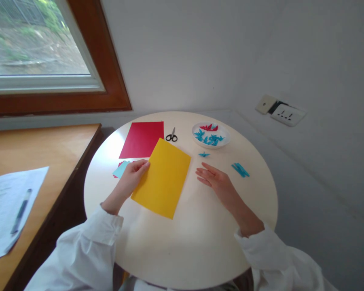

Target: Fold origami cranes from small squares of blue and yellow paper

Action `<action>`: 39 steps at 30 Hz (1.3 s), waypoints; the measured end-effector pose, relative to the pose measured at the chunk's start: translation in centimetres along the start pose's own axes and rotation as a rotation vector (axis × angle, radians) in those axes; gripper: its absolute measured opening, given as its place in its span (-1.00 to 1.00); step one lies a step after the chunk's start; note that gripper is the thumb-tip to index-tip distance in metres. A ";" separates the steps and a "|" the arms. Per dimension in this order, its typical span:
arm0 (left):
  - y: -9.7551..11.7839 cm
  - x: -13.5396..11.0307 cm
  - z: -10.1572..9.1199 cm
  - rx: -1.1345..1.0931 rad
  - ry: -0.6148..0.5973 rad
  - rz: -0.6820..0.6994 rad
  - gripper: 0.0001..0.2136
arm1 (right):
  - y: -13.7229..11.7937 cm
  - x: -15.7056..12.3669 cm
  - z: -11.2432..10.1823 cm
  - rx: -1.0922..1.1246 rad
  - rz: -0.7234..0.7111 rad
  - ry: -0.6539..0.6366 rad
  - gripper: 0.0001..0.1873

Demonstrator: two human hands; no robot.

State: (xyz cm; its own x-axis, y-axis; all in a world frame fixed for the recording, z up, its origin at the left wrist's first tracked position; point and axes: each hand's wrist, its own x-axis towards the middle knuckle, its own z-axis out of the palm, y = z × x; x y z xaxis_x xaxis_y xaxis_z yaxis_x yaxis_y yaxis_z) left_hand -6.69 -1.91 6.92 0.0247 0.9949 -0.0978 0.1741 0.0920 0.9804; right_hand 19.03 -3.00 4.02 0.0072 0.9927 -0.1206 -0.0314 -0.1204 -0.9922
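Observation:
A yellow sheet of paper (pixel 165 180) is held by its left edge in my left hand (pixel 134 176), thumb on top, tilted over the table. My right hand (pixel 212 179) is apart from the sheet on its right side, fingers stretched out and holding nothing. Just beyond those fingertips sits a small blue paper crane (pixel 204 154). Small cut pieces of light blue paper (pixel 121 169) and red paper lie partly hidden behind my left hand. A large red sheet of paper (pixel 142 141) rests flat behind the yellow one.
On the round white table (pixel 182 258) lie scissors (pixel 172 135) with black handles and several blue paper strips (pixel 240 169). A white dish (pixel 226 142) holds red and blue paper cranes. To the left, a wooden desk (pixel 42 145) bears written papers (pixel 3 202) and a pen (pixel 21 211).

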 end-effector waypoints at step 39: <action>2.2 -1.7 1.1 1.027 -0.326 0.420 -0.74 | -3.5 0.7 0.1 -1.152 -0.853 0.086 -0.84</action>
State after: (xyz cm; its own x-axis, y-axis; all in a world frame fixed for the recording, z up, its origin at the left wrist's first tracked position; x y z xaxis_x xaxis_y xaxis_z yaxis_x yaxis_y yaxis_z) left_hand -5.26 -3.41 9.02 0.4971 0.8675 0.0164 0.8064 -0.4689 0.3604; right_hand 19.08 -1.85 7.38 -0.3286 0.7659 0.5527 0.8250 0.5176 -0.2269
